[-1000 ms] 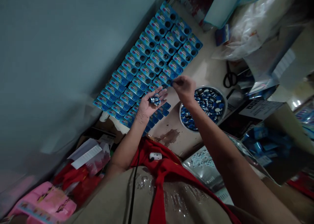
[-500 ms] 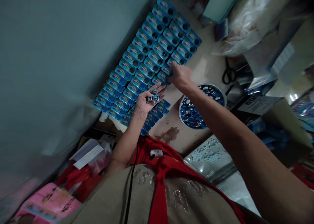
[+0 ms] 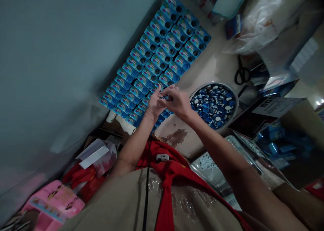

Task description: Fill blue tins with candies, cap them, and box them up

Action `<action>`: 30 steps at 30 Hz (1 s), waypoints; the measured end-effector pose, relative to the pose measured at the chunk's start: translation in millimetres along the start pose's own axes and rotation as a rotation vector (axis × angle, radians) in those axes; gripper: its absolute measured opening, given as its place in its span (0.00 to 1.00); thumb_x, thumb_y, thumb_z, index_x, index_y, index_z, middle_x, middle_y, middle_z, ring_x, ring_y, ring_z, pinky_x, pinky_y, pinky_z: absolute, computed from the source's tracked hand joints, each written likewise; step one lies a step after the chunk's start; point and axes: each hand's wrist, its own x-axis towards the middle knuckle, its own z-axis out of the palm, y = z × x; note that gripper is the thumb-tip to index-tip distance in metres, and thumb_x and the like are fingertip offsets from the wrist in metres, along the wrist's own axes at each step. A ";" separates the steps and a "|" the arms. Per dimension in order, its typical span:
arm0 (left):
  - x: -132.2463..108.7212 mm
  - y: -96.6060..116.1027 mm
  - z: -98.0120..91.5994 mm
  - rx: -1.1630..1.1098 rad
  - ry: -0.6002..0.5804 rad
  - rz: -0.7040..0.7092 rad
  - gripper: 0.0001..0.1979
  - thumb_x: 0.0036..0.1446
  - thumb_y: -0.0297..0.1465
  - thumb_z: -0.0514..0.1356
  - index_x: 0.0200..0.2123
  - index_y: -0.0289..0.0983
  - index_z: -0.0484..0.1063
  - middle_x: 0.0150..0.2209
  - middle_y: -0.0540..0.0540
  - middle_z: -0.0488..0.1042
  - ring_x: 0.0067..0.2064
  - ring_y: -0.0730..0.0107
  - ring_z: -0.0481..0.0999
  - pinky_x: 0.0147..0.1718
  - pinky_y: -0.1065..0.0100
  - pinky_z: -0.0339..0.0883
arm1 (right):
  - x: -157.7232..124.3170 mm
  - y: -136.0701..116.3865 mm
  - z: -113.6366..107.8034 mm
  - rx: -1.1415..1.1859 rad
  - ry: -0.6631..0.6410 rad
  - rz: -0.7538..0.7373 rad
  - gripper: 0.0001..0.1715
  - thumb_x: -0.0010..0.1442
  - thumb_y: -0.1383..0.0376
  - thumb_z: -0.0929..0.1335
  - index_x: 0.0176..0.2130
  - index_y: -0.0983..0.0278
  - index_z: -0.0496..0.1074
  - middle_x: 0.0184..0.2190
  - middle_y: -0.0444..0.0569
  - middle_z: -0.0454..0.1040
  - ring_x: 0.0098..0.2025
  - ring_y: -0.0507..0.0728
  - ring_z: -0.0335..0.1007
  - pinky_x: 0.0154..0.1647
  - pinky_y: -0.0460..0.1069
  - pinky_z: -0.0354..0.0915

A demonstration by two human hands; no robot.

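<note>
Rows of small blue boxes (image 3: pixel 162 52), each with a round hole, lie side by side on the table along the grey wall. My left hand (image 3: pixel 155 104) is cupped over the near end of the rows, holding a few small blue and white caps. My right hand (image 3: pixel 177 101) meets it, fingers pinched at the caps in the left palm. What the right fingertips grip is too small to make out. A round bowl (image 3: pixel 234 97) full of blue and white caps stands just right of my hands.
Black scissors (image 3: pixel 241 76) lie beyond the bowl. Plastic bags (image 3: pixel 255 20) and cartons crowd the right side, with a box of blue packets (image 3: pixel 278 145) nearer. A dark stain (image 3: pixel 177 136) marks the table edge. Pink and red packages (image 3: pixel 55 199) lie lower left.
My right hand reached out to the far rows of boxes, then came back to the left hand. The left hand stayed over the near rows holding the caps.
</note>
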 end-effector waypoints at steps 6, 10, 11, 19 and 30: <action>3.9 -12.9 -9.2 -0.027 0.079 -0.071 0.19 0.79 0.42 0.59 0.58 0.37 0.84 0.47 0.40 0.89 0.54 0.52 0.90 0.56 0.57 0.82 | 2.0 3.8 4.7 0.012 -0.077 0.005 0.05 0.65 0.64 0.74 0.37 0.58 0.84 0.40 0.50 0.85 0.44 0.61 0.80 0.43 0.51 0.71; -3.1 -15.5 -12.6 -0.024 0.215 -0.064 0.17 0.79 0.40 0.59 0.51 0.36 0.84 0.38 0.42 0.88 0.44 0.56 0.91 0.51 0.59 0.84 | -4.8 13.4 5.3 0.271 0.029 0.005 0.09 0.69 0.59 0.71 0.37 0.59 0.79 0.36 0.50 0.81 0.38 0.58 0.79 0.43 0.51 0.73; -6.2 -13.5 -12.0 -0.027 0.207 -0.059 0.17 0.79 0.40 0.58 0.52 0.36 0.84 0.38 0.41 0.88 0.43 0.57 0.91 0.51 0.59 0.84 | -3.7 17.2 5.4 0.346 0.079 0.044 0.09 0.71 0.58 0.70 0.39 0.59 0.77 0.36 0.49 0.81 0.36 0.57 0.79 0.42 0.51 0.73; -26.9 33.6 -5.9 0.001 0.144 0.117 0.23 0.80 0.41 0.54 0.66 0.38 0.80 0.51 0.40 0.89 0.51 0.59 0.90 0.52 0.62 0.83 | 48.6 46.6 -1.3 0.161 0.207 0.220 0.08 0.60 0.68 0.71 0.40 0.61 0.80 0.37 0.50 0.81 0.41 0.61 0.80 0.46 0.54 0.75; -9.9 47.8 -4.4 -0.035 0.048 0.056 0.28 0.80 0.51 0.54 0.69 0.43 0.79 0.53 0.41 0.88 0.53 0.56 0.89 0.51 0.62 0.82 | 107.6 60.1 2.9 -0.289 0.016 0.206 0.10 0.57 0.63 0.78 0.36 0.57 0.76 0.35 0.49 0.80 0.42 0.65 0.77 0.43 0.55 0.69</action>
